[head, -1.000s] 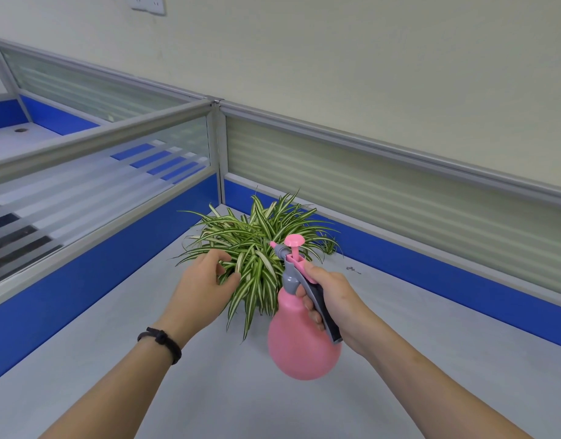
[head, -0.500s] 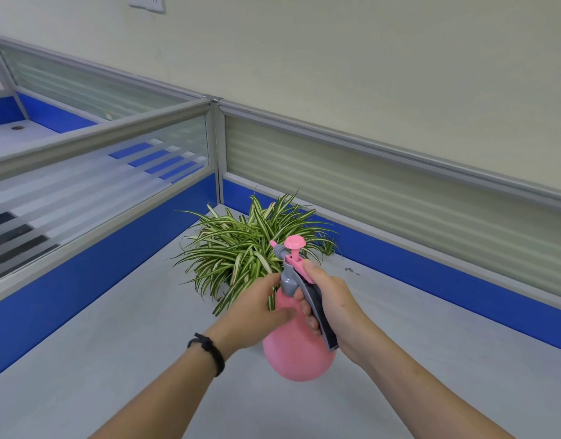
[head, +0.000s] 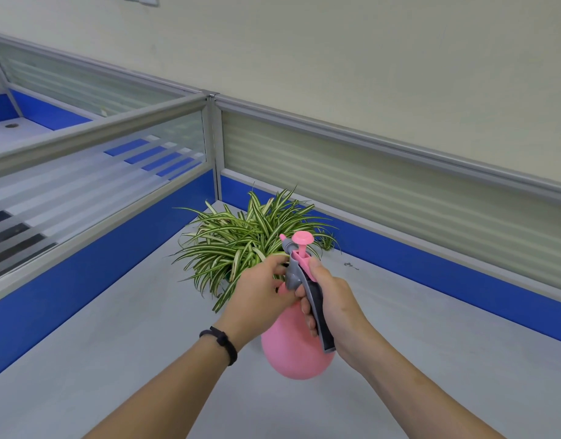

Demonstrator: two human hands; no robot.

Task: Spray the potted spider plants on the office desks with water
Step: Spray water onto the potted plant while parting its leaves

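I see a pink spray bottle [head: 296,346] with a grey trigger, green-and-white striped plant [head: 241,245] leaves, blue partition [head: 431,264] bands, a black wristband [head: 222,342] lower centre.

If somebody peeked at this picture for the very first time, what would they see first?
Probably the bright pink spray bottle right in the middle, with the right hand around its grey handle and the left hand at its neck. Just behind it, a stripy green spider plant sits on the grey desk, in the corner of the blue dividers.
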